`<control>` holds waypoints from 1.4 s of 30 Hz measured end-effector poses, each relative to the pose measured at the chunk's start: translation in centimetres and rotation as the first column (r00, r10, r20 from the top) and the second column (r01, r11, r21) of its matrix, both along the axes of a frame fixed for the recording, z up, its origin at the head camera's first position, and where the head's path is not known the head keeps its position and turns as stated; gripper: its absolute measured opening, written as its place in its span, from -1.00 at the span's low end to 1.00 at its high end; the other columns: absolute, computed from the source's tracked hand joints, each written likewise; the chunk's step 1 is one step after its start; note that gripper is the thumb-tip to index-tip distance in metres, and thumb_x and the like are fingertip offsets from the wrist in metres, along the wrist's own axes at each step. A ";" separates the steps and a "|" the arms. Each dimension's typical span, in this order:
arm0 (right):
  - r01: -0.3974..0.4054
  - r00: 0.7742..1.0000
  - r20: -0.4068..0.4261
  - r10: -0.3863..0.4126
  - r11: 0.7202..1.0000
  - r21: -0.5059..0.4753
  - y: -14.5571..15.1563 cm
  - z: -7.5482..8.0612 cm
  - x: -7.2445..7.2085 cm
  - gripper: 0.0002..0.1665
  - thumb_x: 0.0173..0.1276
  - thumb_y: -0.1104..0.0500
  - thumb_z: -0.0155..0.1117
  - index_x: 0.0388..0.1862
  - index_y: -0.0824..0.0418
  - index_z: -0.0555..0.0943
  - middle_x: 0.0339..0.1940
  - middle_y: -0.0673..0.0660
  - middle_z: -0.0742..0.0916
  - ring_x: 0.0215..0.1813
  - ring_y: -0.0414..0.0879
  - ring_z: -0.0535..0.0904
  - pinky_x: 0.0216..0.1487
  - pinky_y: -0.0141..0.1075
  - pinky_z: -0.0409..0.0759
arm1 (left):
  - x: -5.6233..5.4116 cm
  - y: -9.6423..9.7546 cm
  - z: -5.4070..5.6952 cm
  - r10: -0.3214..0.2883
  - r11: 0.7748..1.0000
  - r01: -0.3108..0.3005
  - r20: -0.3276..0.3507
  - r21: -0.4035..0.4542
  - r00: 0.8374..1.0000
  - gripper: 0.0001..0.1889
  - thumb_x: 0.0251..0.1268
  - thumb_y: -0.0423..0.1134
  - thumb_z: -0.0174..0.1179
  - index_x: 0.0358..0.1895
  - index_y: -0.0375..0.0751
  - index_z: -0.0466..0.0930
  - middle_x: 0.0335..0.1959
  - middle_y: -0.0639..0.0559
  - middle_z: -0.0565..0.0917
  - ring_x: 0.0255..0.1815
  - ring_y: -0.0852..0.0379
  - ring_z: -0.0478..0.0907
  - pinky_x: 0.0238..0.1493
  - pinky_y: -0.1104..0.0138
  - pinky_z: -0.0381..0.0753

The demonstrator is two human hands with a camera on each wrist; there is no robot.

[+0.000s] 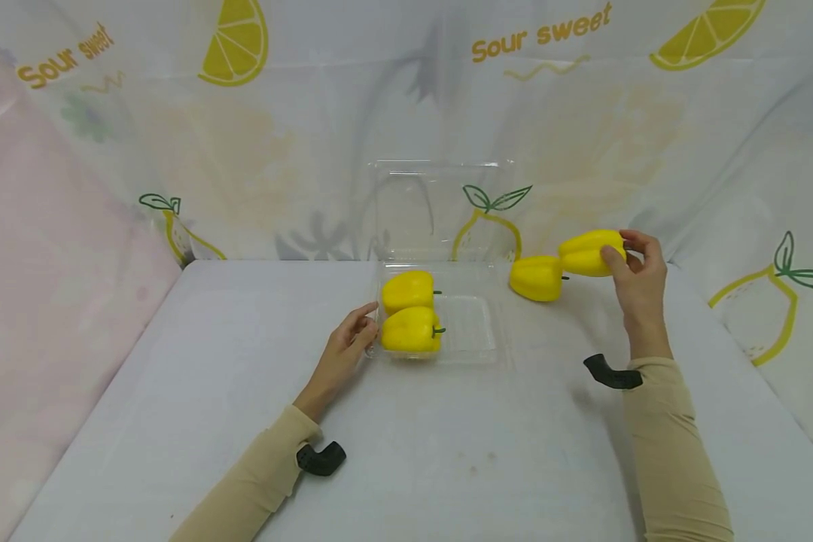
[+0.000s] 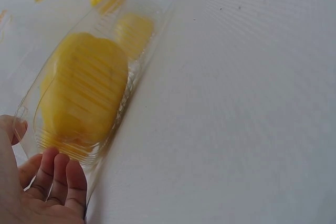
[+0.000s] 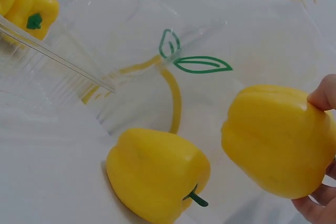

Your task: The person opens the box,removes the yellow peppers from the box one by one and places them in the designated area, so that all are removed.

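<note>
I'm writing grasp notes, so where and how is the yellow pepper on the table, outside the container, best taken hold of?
The loose pepper is probably best gripped across its wide body, from above and the right. It lies on its side, stem pointing right, with the clear container to its left; the stem looks too thin to hold.

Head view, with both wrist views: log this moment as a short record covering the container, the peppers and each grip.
Container: clear container, lid open, standing up at the back
Inside: two yellow peppers, in its left part
Outside: one loose pepper on the table, right of the container
Left grip: holds the container's left edge
Right grip: holds a fourth pepper, right of the loose one
</note>
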State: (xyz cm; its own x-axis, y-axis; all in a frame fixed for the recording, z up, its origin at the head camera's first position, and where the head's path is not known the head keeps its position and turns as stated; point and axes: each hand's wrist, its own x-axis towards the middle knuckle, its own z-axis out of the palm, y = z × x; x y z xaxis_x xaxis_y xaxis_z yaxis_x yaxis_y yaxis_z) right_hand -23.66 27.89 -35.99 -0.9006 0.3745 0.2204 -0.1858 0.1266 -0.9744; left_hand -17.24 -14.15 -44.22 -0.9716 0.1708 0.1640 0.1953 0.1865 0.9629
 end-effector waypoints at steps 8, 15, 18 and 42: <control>0.041 0.998 0.038 -0.040 0.999 -0.026 0.5 0.0 0.1 -0.57 0.30 0.15 0.27 0.13 0.04 0.43 -0.02 -0.10 0.43 -0.05 -0.21 0.47 -0.09 -0.65 0.46 | 0.1 0.0 0.0 -0.002 1.000 0.002 0.008 -0.001 1.000 -0.56 0.48 -0.24 -0.06 0.34 -0.30 0.28 -0.20 -0.20 0.45 -0.35 0.27 0.38 -0.30 0.50 0.42; 0.096 0.990 0.105 -0.090 0.994 -0.058 1.5 0.2 -0.1 -0.59 0.31 0.11 0.25 0.12 -0.01 0.42 -0.04 -0.15 0.42 -0.12 -0.25 0.45 -0.08 -0.61 0.42 | 0.0 -0.1 0.2 -0.004 1.000 0.004 0.000 -0.012 1.000 -0.56 0.48 -0.22 -0.07 0.35 -0.27 0.29 -0.19 -0.20 0.46 -0.33 0.22 0.38 -0.28 0.48 0.42; 0.116 0.984 0.142 -0.104 0.990 -0.078 1.7 0.2 0.0 -0.61 0.30 0.09 0.26 0.09 -0.03 0.43 -0.06 -0.17 0.42 -0.13 -0.27 0.44 -0.05 -0.57 0.38 | 0.0 -0.1 0.2 0.001 1.000 0.000 0.004 -0.018 1.000 -0.56 0.48 -0.21 -0.07 0.35 -0.26 0.28 -0.18 -0.20 0.46 -0.33 0.24 0.37 -0.27 0.48 0.42; 0.145 0.948 0.289 -0.133 0.989 -0.020 2.5 -1.0 -0.5 -0.52 0.29 -0.05 0.25 0.16 -0.07 0.39 -0.11 -0.22 0.38 -0.13 -0.31 0.40 0.16 -0.41 0.29 | 0.1 0.0 0.4 0.002 1.000 -0.001 0.043 -0.017 0.999 -0.55 0.48 -0.25 -0.06 0.36 -0.30 0.25 -0.14 -0.22 0.46 -0.31 0.29 0.38 -0.27 0.52 0.41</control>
